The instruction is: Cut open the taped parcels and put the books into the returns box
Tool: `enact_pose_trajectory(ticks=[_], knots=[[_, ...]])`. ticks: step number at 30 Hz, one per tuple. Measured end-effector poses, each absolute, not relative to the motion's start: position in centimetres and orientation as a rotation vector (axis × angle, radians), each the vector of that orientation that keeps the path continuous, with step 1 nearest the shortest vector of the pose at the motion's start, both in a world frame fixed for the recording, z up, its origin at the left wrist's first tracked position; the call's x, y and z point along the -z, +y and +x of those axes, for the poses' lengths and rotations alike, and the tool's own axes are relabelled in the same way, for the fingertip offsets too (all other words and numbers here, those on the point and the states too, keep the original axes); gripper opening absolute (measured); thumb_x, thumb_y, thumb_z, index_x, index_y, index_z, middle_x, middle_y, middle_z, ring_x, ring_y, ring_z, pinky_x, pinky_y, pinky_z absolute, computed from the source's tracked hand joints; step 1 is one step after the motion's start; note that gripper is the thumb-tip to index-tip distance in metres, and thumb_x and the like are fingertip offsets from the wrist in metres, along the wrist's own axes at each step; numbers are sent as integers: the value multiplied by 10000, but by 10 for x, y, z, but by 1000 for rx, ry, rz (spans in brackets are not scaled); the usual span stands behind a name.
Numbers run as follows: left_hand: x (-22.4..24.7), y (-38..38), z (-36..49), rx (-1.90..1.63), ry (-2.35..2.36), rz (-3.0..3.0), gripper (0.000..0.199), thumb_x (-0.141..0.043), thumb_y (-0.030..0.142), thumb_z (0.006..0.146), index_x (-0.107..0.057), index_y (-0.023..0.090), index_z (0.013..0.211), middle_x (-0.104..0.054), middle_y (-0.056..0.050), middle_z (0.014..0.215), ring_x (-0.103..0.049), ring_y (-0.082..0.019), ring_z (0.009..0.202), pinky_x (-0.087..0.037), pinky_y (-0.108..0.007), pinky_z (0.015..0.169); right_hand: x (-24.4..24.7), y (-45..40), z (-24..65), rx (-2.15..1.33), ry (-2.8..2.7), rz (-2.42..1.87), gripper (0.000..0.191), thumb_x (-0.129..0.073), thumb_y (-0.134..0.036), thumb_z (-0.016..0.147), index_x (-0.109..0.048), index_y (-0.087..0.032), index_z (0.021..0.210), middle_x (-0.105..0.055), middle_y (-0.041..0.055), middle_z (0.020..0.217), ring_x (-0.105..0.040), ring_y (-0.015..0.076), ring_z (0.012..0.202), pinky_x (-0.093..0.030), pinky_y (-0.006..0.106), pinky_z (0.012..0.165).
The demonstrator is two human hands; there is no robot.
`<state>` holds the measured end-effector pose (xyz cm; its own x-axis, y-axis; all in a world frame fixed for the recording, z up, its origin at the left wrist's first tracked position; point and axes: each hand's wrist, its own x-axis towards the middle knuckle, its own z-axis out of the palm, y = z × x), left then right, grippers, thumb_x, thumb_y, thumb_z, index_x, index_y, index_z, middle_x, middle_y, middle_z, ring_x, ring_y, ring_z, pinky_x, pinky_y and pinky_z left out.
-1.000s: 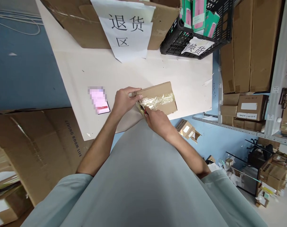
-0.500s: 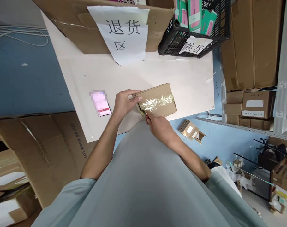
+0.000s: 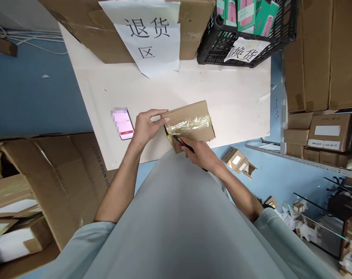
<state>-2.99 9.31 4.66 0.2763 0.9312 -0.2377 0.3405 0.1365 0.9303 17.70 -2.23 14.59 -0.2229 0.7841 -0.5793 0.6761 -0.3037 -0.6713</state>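
- We see the right hand [image 3: 203,155] closed around a knife [image 3: 187,146], black with a touch of red, its tip at the left end of the box [image 3: 196,134].
- The left hand [image 3: 148,126] pinches the box at its far left corner, thumb on the top face; we cannot see all the fingers beneath.
- The box lies at the near edge of the table [image 3: 228,93], close against the shirt [image 3: 187,193], set at a slant.
- As for progress, we judge the work partway: a dark gap and loose-looking tape show at the box's left end, while the shiny tape [image 3: 190,124] along its top lies in place and the top face is flat. No flap stands up and no contents show, so the box looks unopened.
- Both arms reach inward from either side of the shirt, elbows bent. The left wrist is left of the box; the right wrist is on its near right side, with the knuckles turned up.
- Left of the box, well apart, we find a phone [image 3: 126,126], screen lit.
- Beyond the box stand a big box [image 3: 112,46] bearing a paper sign [image 3: 152,42] and, to its right, a black crate [image 3: 210,48] of green and pink packs [image 3: 245,15].
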Motion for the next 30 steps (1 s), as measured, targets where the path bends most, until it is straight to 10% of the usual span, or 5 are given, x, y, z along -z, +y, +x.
enact_pose_trajectory(ticks=[18, 30], knots=[[-51, 82, -28, -621, 1363, 1498, 452, -771, 505, 949, -797, 229, 1305, -786, -105, 1383, -716, -323, 1332, -561, -529, 1201, -144, -31, 188, -1218, -2534, -2040, 632, -329, -181, 1155, -302, -229, 1784, -805, 162, 1251, -787, 285, 986, -582, 363, 876], [-65, 50, 98, -610, 1025, 2129, 308, -461, 260, 1104, -715, 268, 1278, -685, -89, 1468, -415, -357, 1646, -138, -766, 1386, -163, -34, 268, -898, -1966, -2557, 567, -363, -286, 1161, -409, -156, 1711, -838, 134, 1156, -796, 295, 981, -554, 341, 854]])
